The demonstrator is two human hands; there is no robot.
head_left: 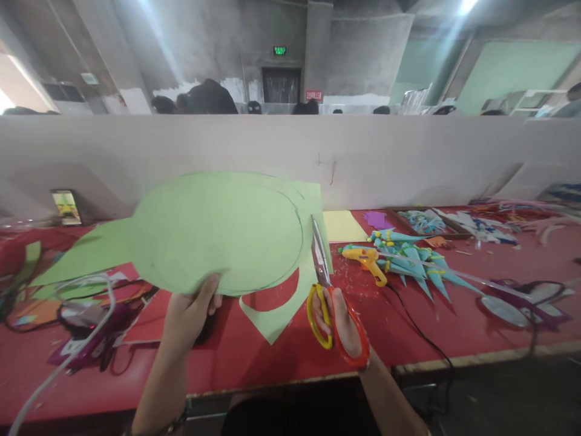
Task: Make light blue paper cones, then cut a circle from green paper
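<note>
A light green sheet with a pencilled oval outline is held up over the table. Its lower edge is pinched in my left hand, thumb on top. The left and lower edges are rounded, and a pointed strip hangs from the right part. My right hand has its fingers through the handles of scissors, one yellow and one red. The scissor blades point upward at the right part of the sheet, close to the outline; whether they touch the paper is unclear.
On the red table, a yellow glue gun with a black cord lies right, beside blue paper cones. Behind are yellow paper and a tray. A phone leans at left against the white partition.
</note>
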